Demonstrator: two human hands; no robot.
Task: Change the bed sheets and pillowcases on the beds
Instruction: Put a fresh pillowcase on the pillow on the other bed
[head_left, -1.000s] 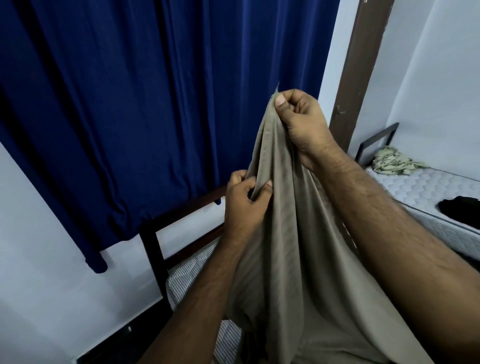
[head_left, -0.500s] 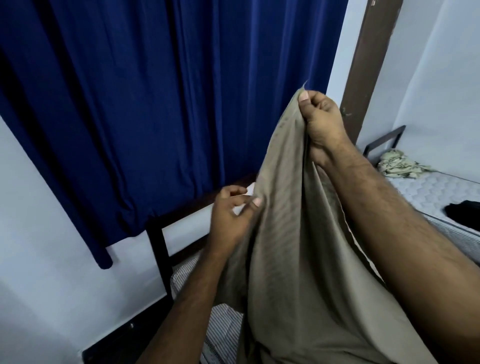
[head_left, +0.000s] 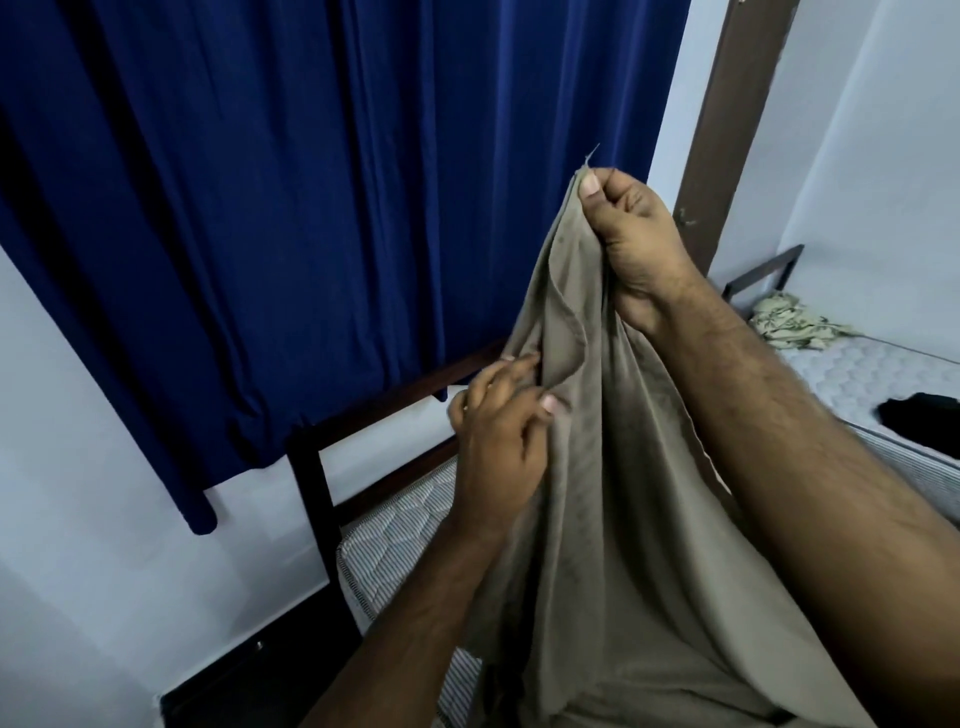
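Observation:
A beige bed sheet (head_left: 618, 493) hangs in front of me over the near bed's bare striped mattress (head_left: 395, 525). My right hand (head_left: 634, 239) holds it high, pinching a corner between thumb and curled fingers. Lower down, my left hand (head_left: 498, 431) is at the sheet's folded edge, fingertips and thumb closing on the fabric. The sheet's lower part drapes down out of view between my forearms.
A dark blue curtain (head_left: 291, 208) hangs behind the dark wooden headboard (head_left: 363, 421). A second bare mattress (head_left: 883, 384) at the right carries a crumpled patterned cloth (head_left: 789, 325) and a black item (head_left: 924, 415). A brown door frame (head_left: 727, 130) stands between the beds.
My left hand let go of its first grip, slid along the sheet's edge and now takes a new pinch lower on the fold. My right hand stays raised with the corner.

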